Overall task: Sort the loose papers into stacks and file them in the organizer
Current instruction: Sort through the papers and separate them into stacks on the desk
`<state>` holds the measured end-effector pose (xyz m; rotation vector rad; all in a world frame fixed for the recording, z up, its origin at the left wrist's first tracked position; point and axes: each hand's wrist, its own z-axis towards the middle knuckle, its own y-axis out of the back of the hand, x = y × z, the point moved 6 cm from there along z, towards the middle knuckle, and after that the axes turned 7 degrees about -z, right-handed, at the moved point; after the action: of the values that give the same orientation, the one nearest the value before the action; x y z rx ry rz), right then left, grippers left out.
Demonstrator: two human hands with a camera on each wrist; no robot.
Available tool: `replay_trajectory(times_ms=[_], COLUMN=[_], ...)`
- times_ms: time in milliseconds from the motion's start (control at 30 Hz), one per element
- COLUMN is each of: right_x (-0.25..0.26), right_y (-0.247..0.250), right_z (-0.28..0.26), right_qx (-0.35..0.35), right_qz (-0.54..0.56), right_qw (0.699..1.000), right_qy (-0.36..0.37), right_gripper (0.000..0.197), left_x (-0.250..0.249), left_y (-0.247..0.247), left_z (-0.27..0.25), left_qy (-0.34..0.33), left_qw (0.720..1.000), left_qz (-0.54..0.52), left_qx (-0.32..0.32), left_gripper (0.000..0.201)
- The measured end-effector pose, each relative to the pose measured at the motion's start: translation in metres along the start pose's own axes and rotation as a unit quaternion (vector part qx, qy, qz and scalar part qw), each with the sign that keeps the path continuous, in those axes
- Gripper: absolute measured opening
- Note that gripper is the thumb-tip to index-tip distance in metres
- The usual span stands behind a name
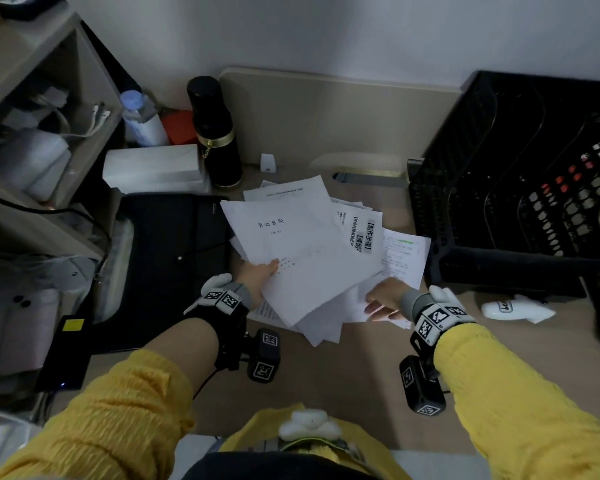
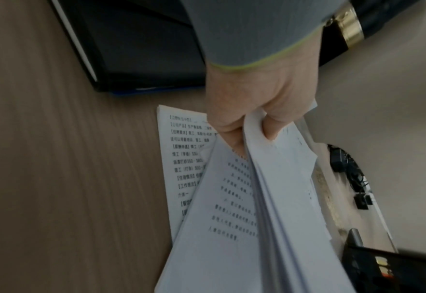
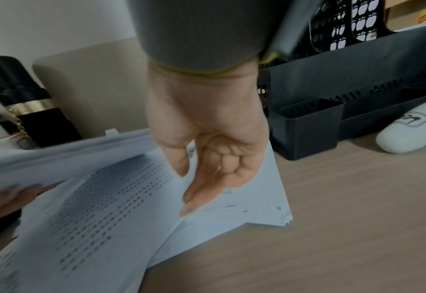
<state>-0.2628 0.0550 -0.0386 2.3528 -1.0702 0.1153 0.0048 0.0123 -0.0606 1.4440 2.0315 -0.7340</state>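
Observation:
A loose pile of printed white papers (image 1: 309, 244) lies fanned out on the wooden desk (image 1: 361, 393). My left hand (image 1: 257, 275) grips a thick bundle of these sheets (image 2: 277, 188) at its near left edge, thumb on top, and holds it lifted off the desk. One printed sheet (image 2: 179, 158) stays flat underneath. My right hand (image 1: 385, 299) is at the pile's near right side, with straight fingers (image 3: 206, 184) slid in over the lower sheets (image 3: 251, 198), under the raised bundle. The black mesh organizer (image 1: 513, 188) stands to the right, its slots facing the pile.
A black flask with a gold band (image 1: 215, 133), a white box (image 1: 153, 166) and a water bottle (image 1: 141, 119) stand behind the pile. A black folder (image 1: 167, 258) lies left of it. A white device (image 1: 513, 308) lies before the organizer. Shelves (image 1: 32, 98) fill the left side.

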Motion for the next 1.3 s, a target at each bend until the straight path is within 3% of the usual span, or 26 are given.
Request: replay_trajectory(times_ms=[133, 333, 433, 567, 667, 733, 867, 967, 1000, 1067, 1167, 1300], right_x=[-0.003, 0.005, 0.014, 0.016, 0.016, 0.016, 0.015, 0.013, 0.012, 0.009, 0.01, 0.017], right_y=[0.027, 0.03, 0.024, 0.019, 0.021, 0.025, 0.019, 0.009, 0.003, -0.009, -0.017, -0.023], right_z=[0.021, 0.037, 0.042, 0.047, 0.05, 0.05, 0.052, 0.046, 0.041, 0.038, 0.039, 0.028], right_qx=[-0.113, -0.152, -0.13, -0.107, -0.111, -0.123, -0.091, -0.05, -0.021, 0.024, 0.029, 0.049], right_qz=[0.059, -0.012, -0.092, -0.112, -0.129, -0.16, -0.134, -0.059, -0.042, -0.048, -0.069, -0.089], right_qw=[0.992, 0.988, 0.987, 0.988, 0.985, 0.979, 0.987, 0.997, 0.999, 0.998, 0.997, 0.994], right_qy=[-0.003, -0.005, -0.012, -0.025, -0.023, -0.021, -0.006, -0.005, -0.009, -0.013, 0.003, 0.029], right_gripper=[0.036, 0.053, 0.051, 0.053, 0.052, 0.049, 0.032, 0.034, 0.032, 0.037, 0.037, 0.035], left_x=[0.012, 0.01, 0.01, 0.004, 0.001, 0.008, 0.003, 0.005, 0.005, 0.0, -0.009, -0.013], left_y=[-0.011, -0.011, -0.005, -0.004, -0.003, 0.006, 0.013, 0.021, 0.024, 0.024, 0.017, 0.016], left_z=[-0.001, -0.002, -0.003, -0.001, 0.001, 0.014, 0.02, 0.024, 0.025, 0.022, 0.013, 0.013], left_qy=[0.039, 0.031, 0.025, -0.023, -0.062, -0.054, -0.051, -0.042, -0.045, -0.067, -0.107, -0.143], left_qw=[0.999, 0.993, 0.98, 0.976, 0.969, 0.967, 0.974, 0.984, 0.985, 0.986, 0.986, 0.982], left_qz=[0.0, 0.102, 0.188, 0.208, 0.229, 0.243, 0.222, 0.168, 0.161, 0.146, 0.125, 0.125], left_qx=[0.037, 0.043, 0.055, 0.06, 0.077, 0.06, 0.008, -0.032, -0.044, -0.053, -0.035, -0.023], left_gripper=[0.041, 0.039, 0.042, 0.046, 0.075, 0.089, 0.078, 0.044, 0.041, 0.042, 0.047, 0.081])
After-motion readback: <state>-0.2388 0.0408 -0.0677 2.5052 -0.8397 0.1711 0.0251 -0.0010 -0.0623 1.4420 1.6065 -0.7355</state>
